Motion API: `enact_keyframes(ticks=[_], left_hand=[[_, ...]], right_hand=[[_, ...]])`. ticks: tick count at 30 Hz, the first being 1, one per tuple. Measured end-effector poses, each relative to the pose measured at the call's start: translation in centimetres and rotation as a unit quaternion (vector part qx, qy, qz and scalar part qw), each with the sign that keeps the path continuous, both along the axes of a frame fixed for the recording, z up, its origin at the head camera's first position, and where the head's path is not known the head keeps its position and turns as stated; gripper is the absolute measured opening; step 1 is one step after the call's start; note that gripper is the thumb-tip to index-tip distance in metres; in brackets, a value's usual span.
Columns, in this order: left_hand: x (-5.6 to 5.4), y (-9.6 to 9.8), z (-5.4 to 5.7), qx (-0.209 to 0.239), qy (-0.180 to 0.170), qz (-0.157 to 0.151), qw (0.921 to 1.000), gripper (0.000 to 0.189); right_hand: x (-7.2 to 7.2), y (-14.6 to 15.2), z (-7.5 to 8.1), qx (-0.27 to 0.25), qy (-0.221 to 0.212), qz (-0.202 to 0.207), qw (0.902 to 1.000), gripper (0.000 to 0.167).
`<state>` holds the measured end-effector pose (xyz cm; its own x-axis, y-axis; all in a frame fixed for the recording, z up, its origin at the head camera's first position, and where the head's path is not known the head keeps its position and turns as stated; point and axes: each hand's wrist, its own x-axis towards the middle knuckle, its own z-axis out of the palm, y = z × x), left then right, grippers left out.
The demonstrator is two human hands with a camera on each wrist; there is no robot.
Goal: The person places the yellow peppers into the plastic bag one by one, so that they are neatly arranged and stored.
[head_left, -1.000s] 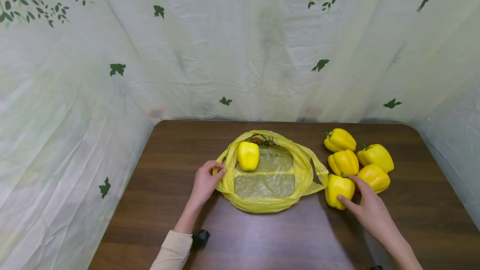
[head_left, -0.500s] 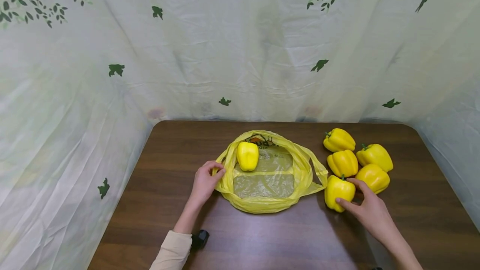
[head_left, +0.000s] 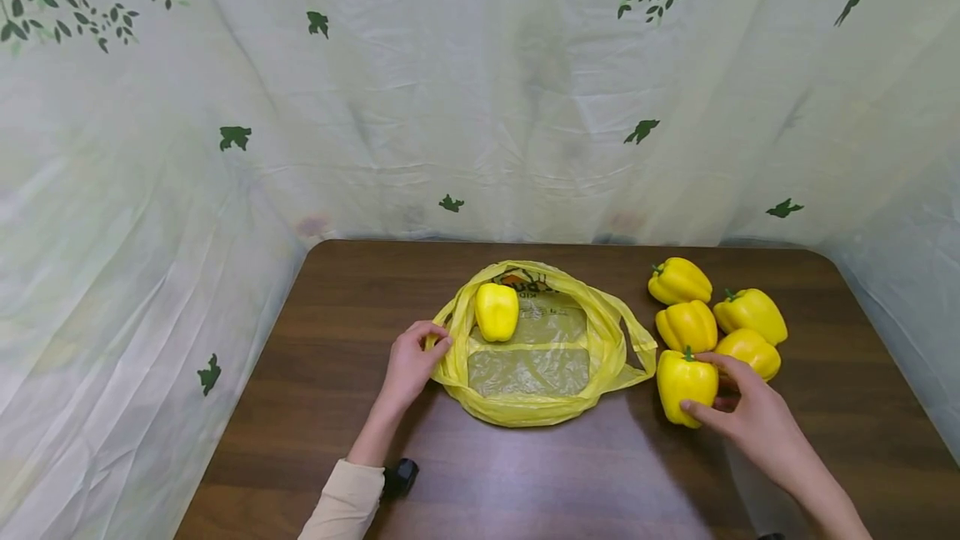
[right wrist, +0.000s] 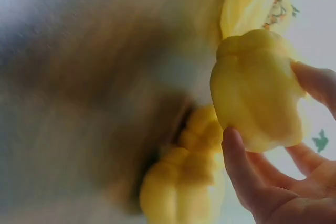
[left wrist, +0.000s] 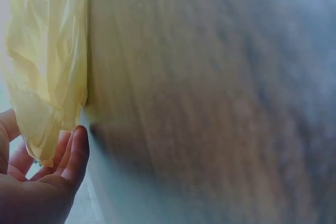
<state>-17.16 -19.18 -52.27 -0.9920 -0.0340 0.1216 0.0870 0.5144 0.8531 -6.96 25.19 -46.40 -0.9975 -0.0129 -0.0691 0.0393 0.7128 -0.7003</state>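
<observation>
Woodgrain table (head_left: 540, 477), crinkled bag (head_left: 525, 413), held pepper (head_left: 681, 386) (lobed)

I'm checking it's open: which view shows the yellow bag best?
The head view: it shows the yellow bag from above, open, one pepper inside. The left wrist view shows only a part, in the left hand; the right wrist view, a strip beyond the held pepper.

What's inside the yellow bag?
One yellow pepper lies inside the yellow bag, toward its far left. Anything beneath that pepper or within the bag's folds is hidden.
</observation>
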Motion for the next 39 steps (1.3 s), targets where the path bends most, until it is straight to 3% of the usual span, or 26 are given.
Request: enact_keyframes(ticks=[9,17,23,31,39], left_hand=[[0.0,0.1,0.1,-0.001,-0.005,0.002,1.0,0.007],[0.1,0.0,0.1,-0.004,-0.006,0.001,1.0,0.007],[0.1,0.0,0.2,-0.003,-0.005,-0.001,1.0,0.007],[0.1,0.0,0.1,-0.008,-0.001,0.002,1.0,0.006],[0.1,0.0,0.1,-0.006,-0.003,0.002,1.0,0.006]], right_hand=[[-0.4,0.0,1.9,0.008,0.031,0.027,0.9991,0.071],[-1.3,-1.0,2.7,0.012,0.035,0.063,0.9973,0.07],[-2.1,-1.9,3.0,0.024,0.046,0.09,0.9946,0.067],[-3.5,-2.9,3.0,0.009,0.029,0.121,0.9921,0.07],[-5.3,-3.8,2.6,-0.042,0.025,0.155,0.9867,0.067]])
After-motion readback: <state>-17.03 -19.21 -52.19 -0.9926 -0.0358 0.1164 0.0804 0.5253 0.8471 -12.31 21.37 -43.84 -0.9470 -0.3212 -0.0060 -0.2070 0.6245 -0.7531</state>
